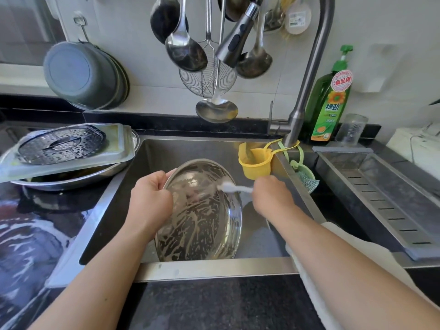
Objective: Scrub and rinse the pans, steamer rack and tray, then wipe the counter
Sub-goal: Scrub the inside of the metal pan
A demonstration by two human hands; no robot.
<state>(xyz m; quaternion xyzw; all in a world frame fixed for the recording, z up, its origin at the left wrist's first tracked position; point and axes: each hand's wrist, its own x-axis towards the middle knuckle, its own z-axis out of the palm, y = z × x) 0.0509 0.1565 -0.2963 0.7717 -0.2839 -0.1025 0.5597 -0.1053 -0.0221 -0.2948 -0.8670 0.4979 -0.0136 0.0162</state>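
A round steel pan [202, 225], streaked with soap suds, stands tilted in the sink [214, 267]. My left hand [152, 198] grips its upper left rim. My right hand [271, 198] holds a white brush [234, 187] whose head lies against the pan's upper inside. On the counter to the left, a perforated steamer rack [62, 144] lies on a rectangular tray [114, 148], and both sit on top of another steel pan [71, 179].
The faucet [309, 75] rises at the sink's right rear, its spray head [238, 36] among hanging ladles. A yellow holder [256, 163] hangs by the faucet. A green soap bottle [331, 98] stands behind. A drain tray [381, 194] is on the right. Grey bowls [83, 75] hang at left.
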